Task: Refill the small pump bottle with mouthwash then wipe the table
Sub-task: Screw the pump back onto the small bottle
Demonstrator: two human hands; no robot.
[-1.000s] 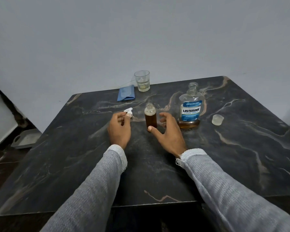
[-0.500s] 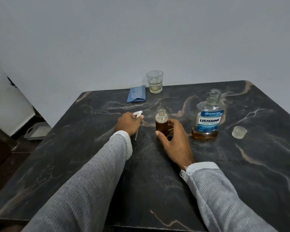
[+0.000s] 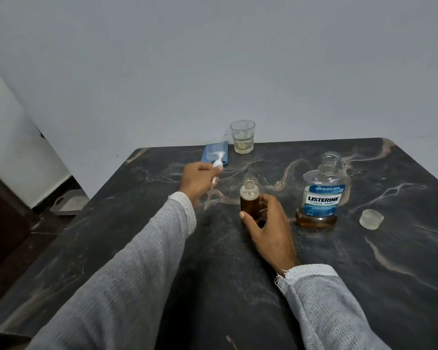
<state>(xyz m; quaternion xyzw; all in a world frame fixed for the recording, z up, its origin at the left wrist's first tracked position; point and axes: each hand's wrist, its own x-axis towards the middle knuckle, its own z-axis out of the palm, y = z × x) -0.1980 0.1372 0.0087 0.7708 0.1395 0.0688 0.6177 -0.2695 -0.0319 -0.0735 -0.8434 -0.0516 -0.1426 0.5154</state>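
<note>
small bottle left of mouthwash bottle, cap right, glass and cloth behind
</note>
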